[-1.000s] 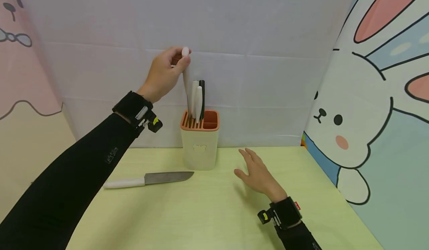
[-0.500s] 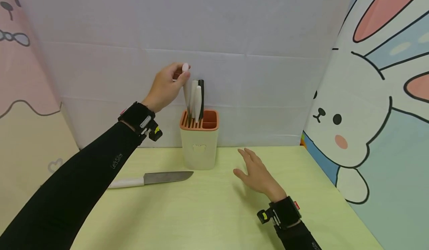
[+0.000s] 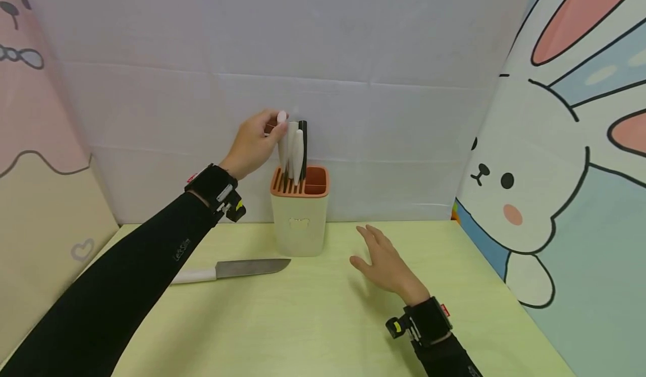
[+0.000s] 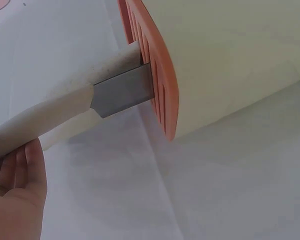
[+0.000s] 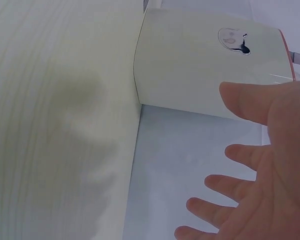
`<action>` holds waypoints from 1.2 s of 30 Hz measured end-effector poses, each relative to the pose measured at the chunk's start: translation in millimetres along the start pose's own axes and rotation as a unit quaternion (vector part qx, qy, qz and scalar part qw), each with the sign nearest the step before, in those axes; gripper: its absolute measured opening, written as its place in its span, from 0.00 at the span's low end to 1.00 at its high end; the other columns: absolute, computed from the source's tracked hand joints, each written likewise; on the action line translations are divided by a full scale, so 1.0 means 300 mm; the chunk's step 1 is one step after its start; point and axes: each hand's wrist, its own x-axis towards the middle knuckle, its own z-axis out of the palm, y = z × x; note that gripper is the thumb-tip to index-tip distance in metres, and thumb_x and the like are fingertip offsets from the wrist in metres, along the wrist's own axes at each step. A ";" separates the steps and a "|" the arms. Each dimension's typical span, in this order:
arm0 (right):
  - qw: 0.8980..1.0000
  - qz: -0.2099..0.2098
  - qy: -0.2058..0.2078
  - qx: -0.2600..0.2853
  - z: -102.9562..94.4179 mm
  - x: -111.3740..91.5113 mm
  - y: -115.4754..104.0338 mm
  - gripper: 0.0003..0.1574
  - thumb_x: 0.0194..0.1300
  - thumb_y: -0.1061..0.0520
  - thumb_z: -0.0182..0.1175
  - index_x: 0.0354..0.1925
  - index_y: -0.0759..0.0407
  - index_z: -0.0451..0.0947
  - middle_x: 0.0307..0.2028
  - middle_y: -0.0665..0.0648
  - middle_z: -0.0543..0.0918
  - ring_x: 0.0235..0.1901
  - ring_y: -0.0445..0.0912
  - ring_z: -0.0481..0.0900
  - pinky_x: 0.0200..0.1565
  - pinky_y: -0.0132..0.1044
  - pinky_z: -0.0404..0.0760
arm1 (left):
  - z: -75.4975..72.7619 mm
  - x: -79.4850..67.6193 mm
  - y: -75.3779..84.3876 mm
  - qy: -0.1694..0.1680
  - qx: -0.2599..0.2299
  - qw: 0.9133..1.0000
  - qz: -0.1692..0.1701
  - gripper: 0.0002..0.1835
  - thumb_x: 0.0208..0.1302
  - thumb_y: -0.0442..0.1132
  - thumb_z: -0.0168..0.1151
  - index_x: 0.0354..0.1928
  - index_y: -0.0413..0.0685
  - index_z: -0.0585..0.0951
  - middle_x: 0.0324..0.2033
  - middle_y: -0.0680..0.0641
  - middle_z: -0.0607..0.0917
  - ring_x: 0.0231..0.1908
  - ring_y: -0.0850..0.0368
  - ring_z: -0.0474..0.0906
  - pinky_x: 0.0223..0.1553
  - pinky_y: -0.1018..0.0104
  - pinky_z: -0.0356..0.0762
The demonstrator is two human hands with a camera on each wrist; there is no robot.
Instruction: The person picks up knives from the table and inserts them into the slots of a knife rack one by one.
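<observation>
My left hand (image 3: 255,141) pinches the top of a white-handled knife (image 4: 47,116). That knife's blade stands partly inside a slot of the cream knife block (image 3: 300,225) with its orange slotted top; a short stretch of metal still shows above the slot in the left wrist view. Beside it in the block stand more white handles (image 3: 299,155) and a black handle (image 3: 304,147). My right hand (image 3: 388,266) hovers over the table to the right of the block, fingers spread and holding nothing. In the right wrist view its thumb (image 5: 247,102) overlaps the block's outline without visible grip.
A large knife (image 3: 252,267) with a white handle lies on the pale wooden table (image 3: 282,332), left of centre, its handle end partly behind my left forearm. A white cloth wall (image 3: 404,124) rises close behind the block. A rabbit-printed panel (image 3: 565,242) borders the right side.
My left hand has moved down with the knife, sinking its blade deeper into the block's slot. My right hand has barely moved.
</observation>
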 end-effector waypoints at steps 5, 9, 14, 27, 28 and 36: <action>1.000 -0.005 0.003 0.001 -0.001 0.001 0.003 0.44 0.69 0.46 0.58 0.73 0.59 0.51 0.70 0.66 0.51 0.67 0.61 0.51 0.61 0.62 0.60 | 0.017 -0.004 -0.011 -0.002 -0.001 1.000 -0.004 0.18 0.74 0.46 0.51 0.59 0.45 0.73 0.48 0.48 0.78 0.48 0.57 0.73 0.50 0.59 0.73; 1.000 -0.008 0.002 0.002 0.002 0.003 0.002 0.44 0.69 0.46 0.58 0.73 0.59 0.51 0.70 0.66 0.51 0.67 0.61 0.51 0.61 0.62 0.60 | 0.031 -0.013 -0.026 -0.004 0.002 1.000 -0.011 0.17 0.73 0.45 0.52 0.58 0.44 0.73 0.47 0.48 0.78 0.48 0.57 0.72 0.51 0.59 0.72; 1.000 -0.013 0.001 0.005 0.007 0.005 0.001 0.44 0.68 0.46 0.58 0.73 0.59 0.51 0.70 0.66 0.52 0.67 0.61 0.52 0.60 0.62 0.61 | 0.039 -0.026 -0.044 -0.009 0.005 1.000 -0.015 0.16 0.74 0.45 0.51 0.57 0.46 0.73 0.47 0.49 0.77 0.47 0.57 0.72 0.51 0.59 0.72; 1.000 -0.007 -0.005 0.005 0.007 0.004 -0.003 0.44 0.69 0.46 0.58 0.73 0.58 0.51 0.70 0.65 0.51 0.67 0.60 0.51 0.61 0.62 0.61 | 0.055 -0.038 -0.068 -0.016 0.007 0.999 -0.036 0.18 0.74 0.46 0.51 0.59 0.46 0.72 0.47 0.48 0.77 0.47 0.55 0.72 0.51 0.56 0.71; 1.000 -0.006 -0.006 0.005 0.007 0.004 -0.004 0.44 0.69 0.46 0.58 0.73 0.58 0.51 0.70 0.65 0.51 0.67 0.60 0.51 0.61 0.61 0.61 | 0.056 -0.039 -0.069 -0.017 0.006 0.999 -0.038 0.18 0.74 0.46 0.51 0.59 0.46 0.72 0.47 0.48 0.77 0.47 0.55 0.72 0.51 0.56 0.71; 1.000 -0.007 -0.008 0.003 0.010 0.007 -0.001 0.44 0.69 0.45 0.57 0.73 0.58 0.51 0.70 0.65 0.52 0.67 0.59 0.52 0.61 0.60 0.61 | 0.059 -0.042 -0.065 -0.026 -0.004 0.998 -0.055 0.19 0.74 0.48 0.51 0.59 0.46 0.72 0.46 0.48 0.77 0.45 0.54 0.72 0.47 0.57 0.73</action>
